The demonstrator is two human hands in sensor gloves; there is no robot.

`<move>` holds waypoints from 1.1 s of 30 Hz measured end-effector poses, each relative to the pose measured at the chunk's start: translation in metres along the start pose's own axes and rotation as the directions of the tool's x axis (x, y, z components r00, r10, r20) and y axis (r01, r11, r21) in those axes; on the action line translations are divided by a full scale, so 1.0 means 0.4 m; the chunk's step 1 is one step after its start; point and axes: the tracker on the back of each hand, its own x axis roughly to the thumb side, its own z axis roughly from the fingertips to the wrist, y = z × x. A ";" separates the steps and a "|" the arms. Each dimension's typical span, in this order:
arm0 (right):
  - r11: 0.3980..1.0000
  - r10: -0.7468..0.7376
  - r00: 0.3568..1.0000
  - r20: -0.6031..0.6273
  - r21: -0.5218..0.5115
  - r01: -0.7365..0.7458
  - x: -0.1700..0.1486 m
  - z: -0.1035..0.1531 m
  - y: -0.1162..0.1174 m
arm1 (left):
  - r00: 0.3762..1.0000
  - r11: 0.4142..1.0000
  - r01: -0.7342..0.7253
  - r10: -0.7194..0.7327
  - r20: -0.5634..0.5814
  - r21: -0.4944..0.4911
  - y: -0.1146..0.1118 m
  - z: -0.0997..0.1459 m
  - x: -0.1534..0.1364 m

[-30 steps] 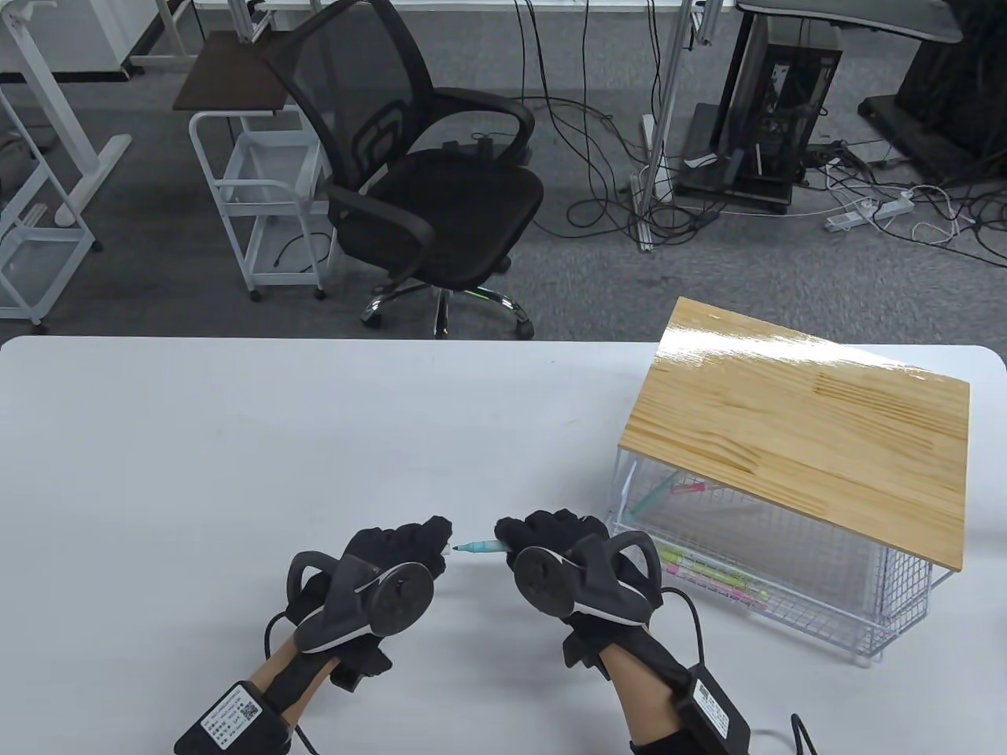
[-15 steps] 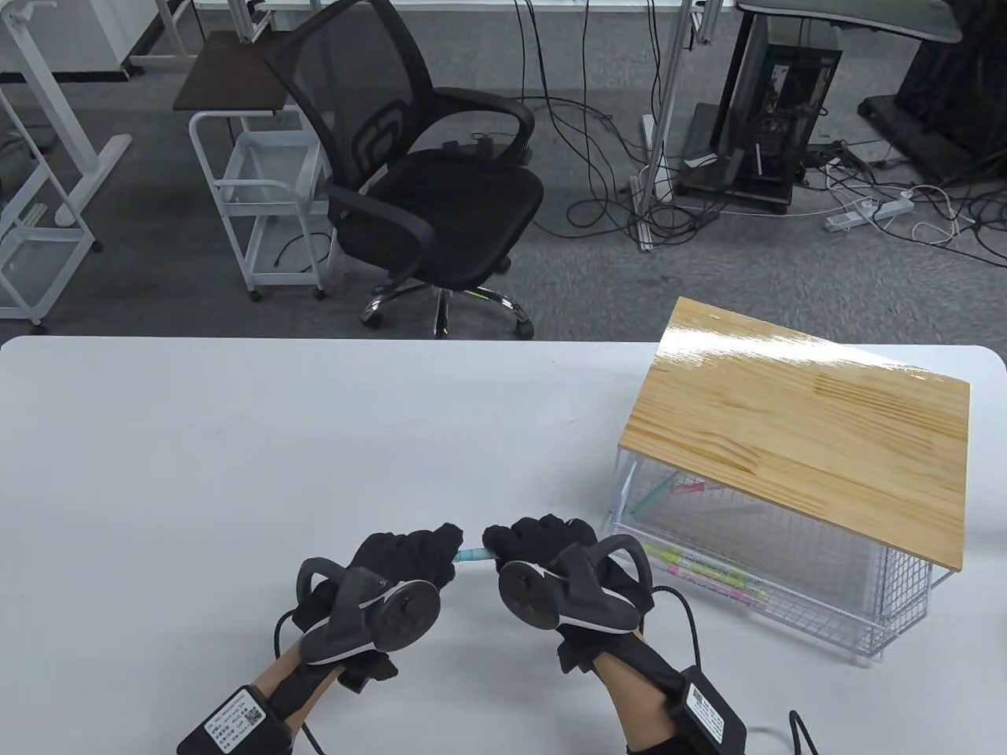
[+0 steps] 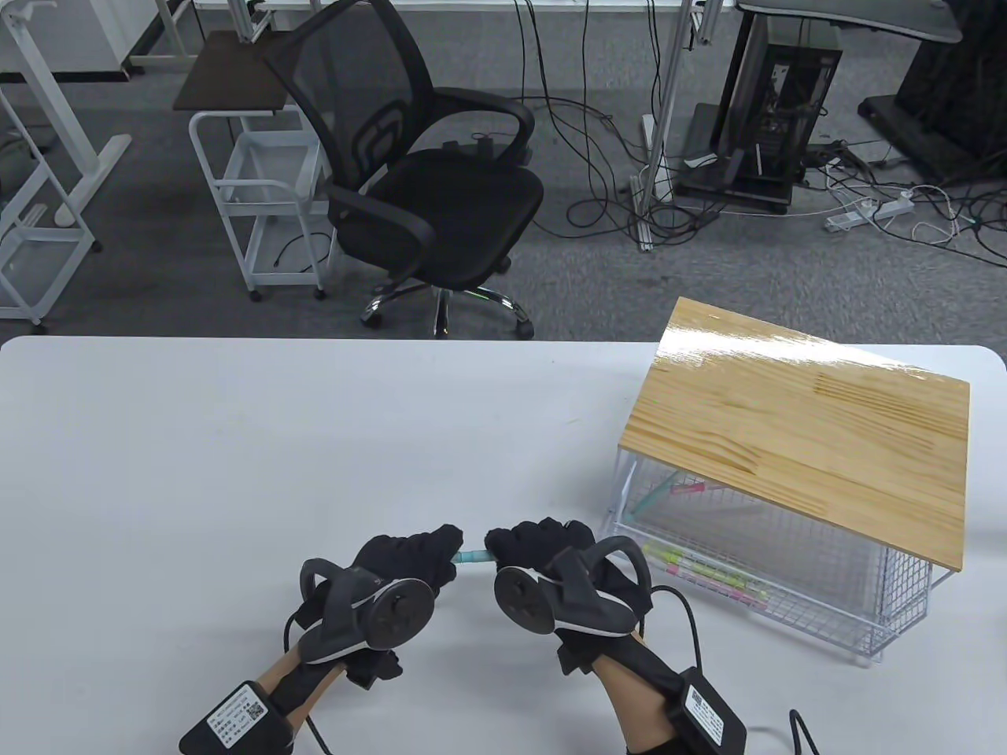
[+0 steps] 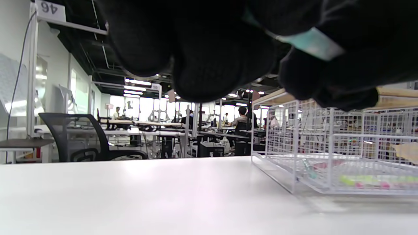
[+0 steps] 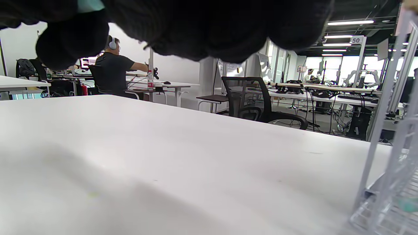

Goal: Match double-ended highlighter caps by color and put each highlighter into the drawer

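A teal highlighter [image 3: 473, 557] is held level between both hands near the table's front edge; only a short piece shows between the gloves. My right hand [image 3: 529, 544] grips its barrel and my left hand [image 3: 429, 553] is curled round its other end, where a cap is hidden inside the fingers. In the left wrist view the teal highlighter [image 4: 310, 42] pokes out between black fingers. The drawer [image 3: 818, 621] is pulled out of the wire rack [image 3: 629, 480] at the right, with several highlighters [image 3: 712, 580] lying in it.
A wooden board [image 3: 794, 425] tops the wire rack. White tabletop [image 3: 275, 440] stretches left and behind the hands. A black office chair [image 3: 425, 181] stands beyond the far table edge. Cables trail from both wrists.
The two hands have come together: the white tip that showed one second ago is now covered by my left hand, and less of the teal barrel shows between the gloves.
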 end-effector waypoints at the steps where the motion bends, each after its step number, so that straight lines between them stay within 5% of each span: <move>1: 1.000 0.003 1.000 0.006 -0.006 -0.003 0.002 0.000 0.000 | 1.000 1.000 -0.009 0.009 0.000 -0.001 0.000 0.000 -0.002; 23: 0.999 0.023 1.000 -0.006 0.038 -0.022 0.000 -0.013 0.005 | 0.997 0.996 -0.082 0.082 0.008 -0.029 -0.011 -0.015 -0.009; 33: 0.998 0.026 0.916 -0.400 0.060 -0.002 -0.241 0.073 -0.053 | 0.982 0.991 -0.131 0.130 -0.139 0.002 0.014 -0.010 -0.082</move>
